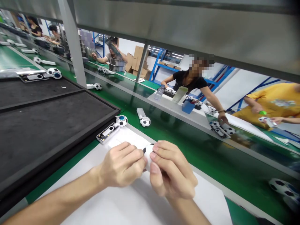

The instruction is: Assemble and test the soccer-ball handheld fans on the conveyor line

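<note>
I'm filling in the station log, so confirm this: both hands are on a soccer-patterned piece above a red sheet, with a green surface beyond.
Wrong on one point: the head view shows the sheet is white, not red. The left hand and right hand are on the soccer-patterned piece above it, with the green surface beyond.

Worktop, green, dressed with one white sheet (201, 197) and bearing at left one black rimmed tray (47, 131); at the sheet's far corner, just beside the tray, one football-patterned unit with its circuit board (108, 132) exposed. Beyond, one long green surface (187, 147), with one white-handled football piece (145, 121) near the sheet and a blurred patterned ball (281, 187) at lower right. Opposite, one pale ledge (197, 120) carrying a clear bottle (159, 93), a pale green container (180, 93), a blue box (188, 106) and further football pieces.
</note>
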`<state>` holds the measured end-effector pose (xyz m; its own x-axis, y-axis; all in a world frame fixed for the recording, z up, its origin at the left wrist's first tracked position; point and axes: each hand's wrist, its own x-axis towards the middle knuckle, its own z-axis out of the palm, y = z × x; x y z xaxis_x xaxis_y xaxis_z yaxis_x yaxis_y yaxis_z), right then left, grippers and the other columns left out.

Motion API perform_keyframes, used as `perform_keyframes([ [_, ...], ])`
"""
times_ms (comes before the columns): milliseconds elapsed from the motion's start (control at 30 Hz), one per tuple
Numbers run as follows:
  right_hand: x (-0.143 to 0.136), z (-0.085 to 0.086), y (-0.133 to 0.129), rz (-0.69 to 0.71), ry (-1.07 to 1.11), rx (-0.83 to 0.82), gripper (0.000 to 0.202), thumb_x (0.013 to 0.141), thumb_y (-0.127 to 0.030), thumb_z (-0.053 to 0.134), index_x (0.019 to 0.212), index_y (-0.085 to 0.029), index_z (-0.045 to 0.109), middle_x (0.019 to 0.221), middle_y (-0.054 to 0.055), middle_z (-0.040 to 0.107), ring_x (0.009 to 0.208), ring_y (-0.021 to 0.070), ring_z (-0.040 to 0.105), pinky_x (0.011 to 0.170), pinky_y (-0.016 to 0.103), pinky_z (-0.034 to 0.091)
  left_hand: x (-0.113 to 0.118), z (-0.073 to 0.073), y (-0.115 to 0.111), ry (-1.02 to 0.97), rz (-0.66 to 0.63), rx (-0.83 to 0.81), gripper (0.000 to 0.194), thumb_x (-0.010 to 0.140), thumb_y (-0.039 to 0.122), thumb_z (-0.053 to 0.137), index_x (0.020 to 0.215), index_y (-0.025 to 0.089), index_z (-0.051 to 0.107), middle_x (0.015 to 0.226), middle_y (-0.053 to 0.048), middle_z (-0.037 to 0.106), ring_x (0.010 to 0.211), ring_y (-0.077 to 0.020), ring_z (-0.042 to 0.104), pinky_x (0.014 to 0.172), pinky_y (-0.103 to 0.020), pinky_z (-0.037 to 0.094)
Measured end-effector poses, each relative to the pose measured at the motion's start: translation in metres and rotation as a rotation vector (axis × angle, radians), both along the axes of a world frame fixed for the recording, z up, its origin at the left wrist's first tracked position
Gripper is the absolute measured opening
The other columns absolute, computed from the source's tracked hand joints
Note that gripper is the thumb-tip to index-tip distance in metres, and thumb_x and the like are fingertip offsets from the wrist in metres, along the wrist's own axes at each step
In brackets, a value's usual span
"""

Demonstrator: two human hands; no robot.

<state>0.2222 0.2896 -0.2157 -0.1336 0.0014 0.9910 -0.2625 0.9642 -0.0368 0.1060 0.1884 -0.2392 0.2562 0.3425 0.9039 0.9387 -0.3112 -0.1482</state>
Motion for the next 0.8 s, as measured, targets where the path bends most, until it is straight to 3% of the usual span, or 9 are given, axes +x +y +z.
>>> perform_keyframes([
  [167,0.003,-0.002,-0.012,0.058,0.038,-0.187,0.026,0.075,0.000,0.050,0.079,-0.017,0.069,0.087,0.006,0.068,0.077,0.0220,0.070,0.067,0.043,0.065,0.007,0.005,-0.005,-0.002,-0.002,0.040,0.013,0.084,0.006,0.050,0.091,0.018,0.050,0.068,-0.007,0.066,0.058,-0.0187,0.059,0.055,-0.034,0.051],
  [267,0.004,-0.007,-0.010,0.036,0.068,-0.207,0.029,0.075,0.004,0.052,0.082,-0.017,0.071,0.089,0.006,0.070,0.078,0.0231,0.071,0.067,0.043,0.066,0.009,0.005,-0.003,-0.006,0.016,0.038,0.013,0.085,0.006,0.049,0.090,0.018,0.051,0.069,-0.007,0.066,0.059,-0.0189,0.060,0.056,-0.034,0.051],
  [567,0.007,0.000,0.007,-0.001,-0.014,0.045,0.025,0.081,-0.002,0.054,0.093,-0.014,0.073,0.079,0.009,0.070,0.078,0.0243,0.072,0.068,0.042,0.068,0.007,0.000,0.004,-0.013,0.044,0.045,0.016,0.080,0.004,0.055,0.089,0.017,0.051,0.068,-0.006,0.063,0.057,-0.0185,0.056,0.053,-0.032,0.046],
  [800,0.009,-0.002,0.004,-0.069,-0.034,0.073,0.028,0.075,0.001,0.053,0.091,-0.014,0.070,0.090,0.010,0.068,0.085,0.0251,0.071,0.073,0.043,0.067,0.011,-0.001,0.005,-0.056,0.079,0.057,0.013,0.084,0.006,0.052,0.091,0.017,0.051,0.069,-0.007,0.064,0.059,-0.0187,0.056,0.053,-0.032,0.046],
])
